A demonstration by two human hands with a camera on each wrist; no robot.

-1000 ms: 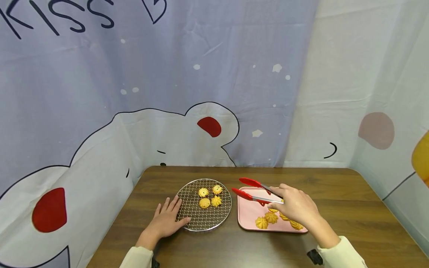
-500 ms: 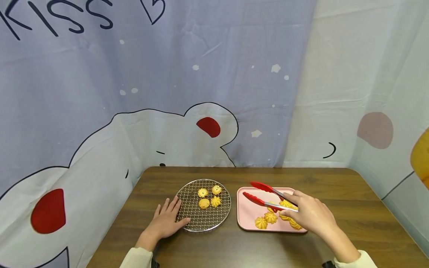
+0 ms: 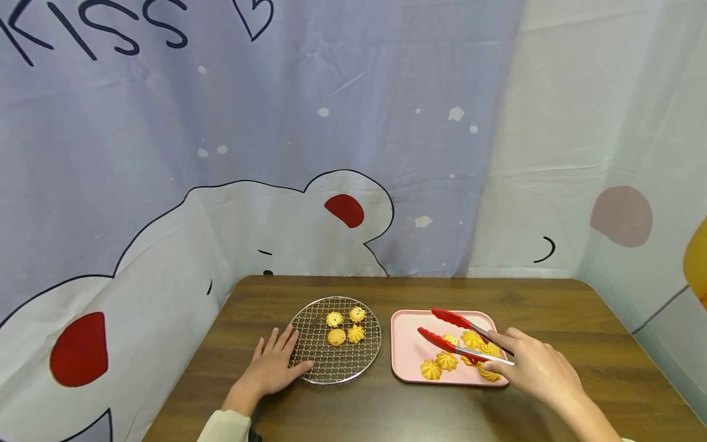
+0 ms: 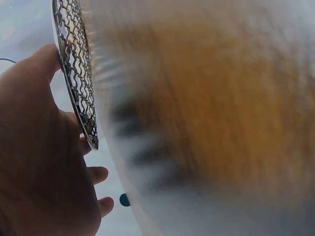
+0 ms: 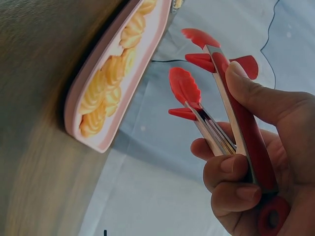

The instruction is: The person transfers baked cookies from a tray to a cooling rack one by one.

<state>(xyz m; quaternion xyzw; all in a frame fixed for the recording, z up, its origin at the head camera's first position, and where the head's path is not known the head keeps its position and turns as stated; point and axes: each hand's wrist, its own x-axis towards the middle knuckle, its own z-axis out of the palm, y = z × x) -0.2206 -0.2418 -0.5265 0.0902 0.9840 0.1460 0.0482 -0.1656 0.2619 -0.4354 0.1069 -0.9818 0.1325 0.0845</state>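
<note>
My right hand [image 3: 538, 369] grips red-tipped metal tongs [image 3: 455, 334], whose tips stand apart and empty over the pink tray [image 3: 409, 353]. Several yellow piped cookies [image 3: 446, 360] lie on that tray below the tongs. In the right wrist view the tongs [image 5: 216, 93] sit between thumb and curled fingers, with the tray [image 5: 88, 125] and its cookies [image 5: 106, 83] to the left. My left hand [image 3: 272, 363] lies flat on the table, its fingers touching the left rim of a round wire rack [image 3: 315, 362] that holds several cookies [image 3: 345, 326]. The left wrist view shows the hand [image 4: 42, 162] against the rack's edge [image 4: 74, 73].
The brown wooden table [image 3: 386, 411] is enclosed by a cartoon-printed cloth backdrop [image 3: 276, 153] on the back and both sides. The rack and the tray sit side by side near the table's middle.
My right hand has carried the open tongs rightward and down, from the tray's far left corner to over the cookies. The left hand has stayed on the rack's rim.
</note>
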